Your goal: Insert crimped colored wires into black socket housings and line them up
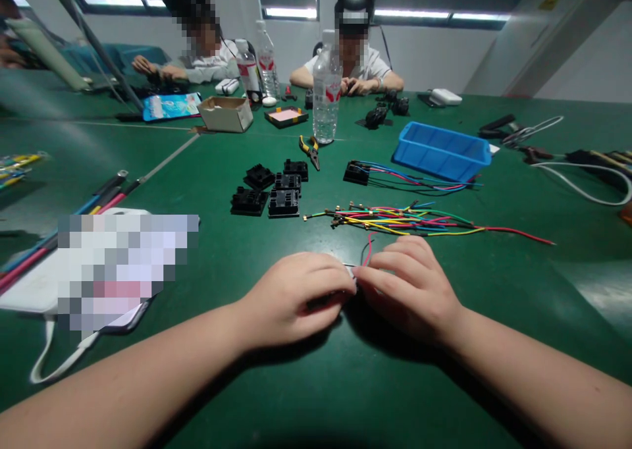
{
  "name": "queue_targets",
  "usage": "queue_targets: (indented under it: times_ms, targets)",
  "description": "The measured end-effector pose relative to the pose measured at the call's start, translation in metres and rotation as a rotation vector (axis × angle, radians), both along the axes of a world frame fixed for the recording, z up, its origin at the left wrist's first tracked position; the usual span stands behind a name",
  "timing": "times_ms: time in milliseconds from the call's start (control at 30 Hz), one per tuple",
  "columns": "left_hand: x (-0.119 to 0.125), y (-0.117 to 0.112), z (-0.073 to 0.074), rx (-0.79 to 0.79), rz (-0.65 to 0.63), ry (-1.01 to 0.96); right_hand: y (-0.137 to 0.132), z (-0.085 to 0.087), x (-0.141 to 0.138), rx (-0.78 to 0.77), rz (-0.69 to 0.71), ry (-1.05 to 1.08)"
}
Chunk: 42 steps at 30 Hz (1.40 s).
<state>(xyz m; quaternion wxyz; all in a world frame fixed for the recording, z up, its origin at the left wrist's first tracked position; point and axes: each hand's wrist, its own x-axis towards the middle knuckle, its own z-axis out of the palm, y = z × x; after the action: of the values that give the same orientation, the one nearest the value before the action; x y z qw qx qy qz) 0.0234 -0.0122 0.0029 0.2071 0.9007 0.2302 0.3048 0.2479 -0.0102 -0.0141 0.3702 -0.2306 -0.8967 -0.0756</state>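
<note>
My left hand [296,294] and my right hand [412,284] rest close together on the green table [345,383], fingertips meeting. Both are closed. A red wire [368,248] rises from between the fingertips, pinched by my right hand. My left hand curls over something dark that I cannot make out. Just beyond lies a bundle of coloured wires [395,218] with metal terminals. Several black plastic connector housings [271,192] stand to the left of the bundle.
A blue plastic bin [442,149] sits at the right, with a wired black connector [356,172] beside it. Pliers [310,149] and a water bottle [326,97] stand farther back. Two other people work at the far edge. A white pouch [29,284] lies left.
</note>
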Motion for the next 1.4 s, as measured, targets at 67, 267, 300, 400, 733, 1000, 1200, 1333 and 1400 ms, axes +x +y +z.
queue_targets:
  times_ms: [67, 267, 300, 400, 733, 1000, 1200, 1333, 1400]
  targets:
    - [0.002, 0.0, 0.0, -0.003, -0.023, 0.013, 0.0, 0.0, 0.002, 0.009, -0.013, 0.015]
    - [0.003, -0.002, 0.001, -0.045, 0.102, 0.034, 0.005, -0.003, 0.005, -0.039, 0.003, 0.032]
    - [0.002, -0.002, 0.001, -0.055, 0.15, 0.044, 0.006, -0.003, 0.005, -0.065, 0.004, 0.038]
    - [0.001, -0.001, -0.001, -0.086, 0.223, 0.086, 0.009, -0.003, 0.005, -0.13, -0.01, 0.069]
    - [0.015, 0.0, 0.0, -0.192, 0.26, 0.16, 0.008, -0.003, 0.007, -0.241, -0.061, 0.092]
    - [0.028, -0.005, -0.007, -0.378, 0.444, 0.03, 0.008, -0.002, 0.007, -0.292, -0.106, 0.052]
    - [0.018, 0.001, -0.011, -0.365, 0.453, 0.033, 0.007, -0.005, 0.008, -0.281, -0.142, -0.028]
    - [0.014, 0.0, -0.008, -0.342, 0.425, 0.028, 0.007, -0.008, 0.01, -0.274, -0.156, -0.131]
    - [0.013, -0.002, -0.007, -0.34, 0.412, 0.01, 0.007, -0.01, 0.011, -0.266, -0.15, -0.175]
